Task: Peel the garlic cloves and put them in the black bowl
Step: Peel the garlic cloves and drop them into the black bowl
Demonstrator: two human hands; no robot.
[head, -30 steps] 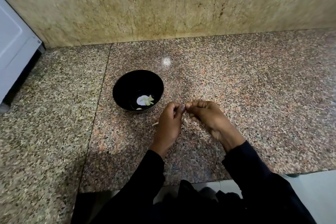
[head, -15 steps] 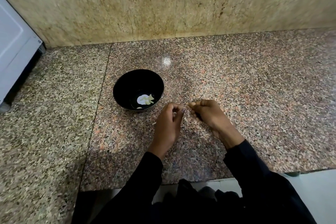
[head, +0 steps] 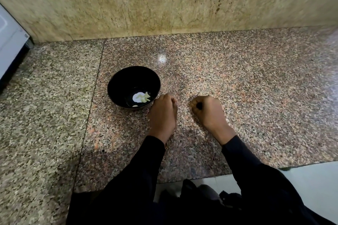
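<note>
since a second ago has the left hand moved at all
Yes. The left hand has drifted left, away from the right hand, and now sits against the black bowl rim.

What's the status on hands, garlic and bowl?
Left hand curled beside black bowl; right hand curled, apart; contents of either grip hidden. Peeled garlic cloves in bowl. Nothing blocking it.

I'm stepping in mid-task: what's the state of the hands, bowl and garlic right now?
Left hand: fingers curled, beside the black bowl; contents hidden.
Right hand: fist on the granite counter, apart from the left; contents hidden.
Done: a few peeled cloves lie in the bowl.
Left: check both hands for a clove; no unpeeled garlic shows on the counter.
</note>
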